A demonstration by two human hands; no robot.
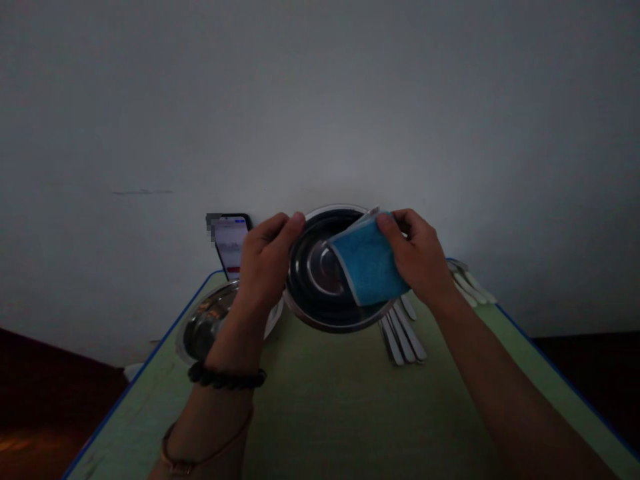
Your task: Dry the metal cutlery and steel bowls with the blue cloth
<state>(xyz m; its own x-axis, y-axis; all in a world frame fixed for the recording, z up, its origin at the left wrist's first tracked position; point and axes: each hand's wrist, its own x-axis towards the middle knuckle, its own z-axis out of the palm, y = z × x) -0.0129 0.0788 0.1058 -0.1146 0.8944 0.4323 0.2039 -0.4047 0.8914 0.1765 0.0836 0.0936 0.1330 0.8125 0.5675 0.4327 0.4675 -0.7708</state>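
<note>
Green table (325, 413), pale wall (320, 100) behind. Left grip (267, 260) clenched on bowl (324, 268), at rim; right grip (415, 250) pinching cloth (367, 261) over bowl.

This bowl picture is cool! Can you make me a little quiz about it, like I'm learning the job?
1. True or false: the left hand grips a metal bowl at its rim.

2. Choose one. What does the right hand hold?
A) a phone
B) a blue cloth
C) a cup

3. Fill in the missing colour: the beaded bracelet is ____.

Key: 1. True. 2. B. 3. Black.
</note>
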